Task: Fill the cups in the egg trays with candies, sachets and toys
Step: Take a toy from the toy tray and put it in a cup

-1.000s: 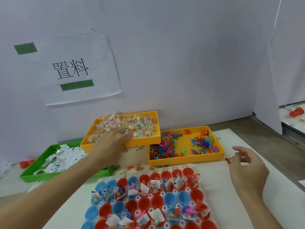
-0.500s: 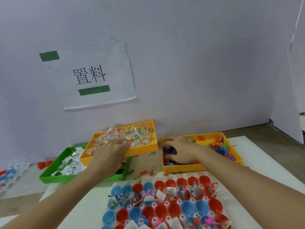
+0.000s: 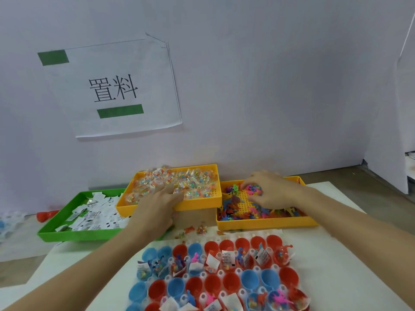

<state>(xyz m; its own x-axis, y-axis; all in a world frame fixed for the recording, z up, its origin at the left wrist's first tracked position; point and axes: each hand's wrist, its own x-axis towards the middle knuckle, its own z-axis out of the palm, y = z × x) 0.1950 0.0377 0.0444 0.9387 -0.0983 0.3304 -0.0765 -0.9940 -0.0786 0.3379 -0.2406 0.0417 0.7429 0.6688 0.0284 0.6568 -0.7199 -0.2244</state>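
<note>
A: The right hand (image 3: 272,190) has moved the most. A second ago it hung in the air off to the right of the shallow yellow perforated plastic tray of small coloured plastic toy figures (image 3: 265,222). Now it is down inside that tray, fingers curled over a pink and purple clump of toys (image 3: 252,190) at the far side.

B: Holding any?

A: The fingers are bent round the clump and touching it, so I read it as gathering a pinch, though nothing is lifted clear.

B: And the left hand (image 3: 157,206)?

A: It has crept forward. It was at the near rim of the raised yellow plastic tray of clear-wrapped candies (image 3: 197,204); now its straight, loosely spread fingers lie over the rim on the candies (image 3: 190,184), pressing rather than clamped on any.

B: The sachets?

A: The white paper sachets (image 3: 94,215) sit untouched in the green plastic tray (image 3: 67,235) on the left.

B: What does it mean for the cups?

A: Both hands are collecting stock at once, so I'd judge the next step is carrying toys and candies back. The clear egg tray of red and blue plastic cups (image 3: 215,274) lies on the white table (image 3: 336,254) just in front: its second row already holds sachets and toys, while the far row and the row behind the nearest look empty.

B: Any risk?

A: A few candies (image 3: 201,230) already lie spilled between trays, so loose handfuls may scatter.
</note>
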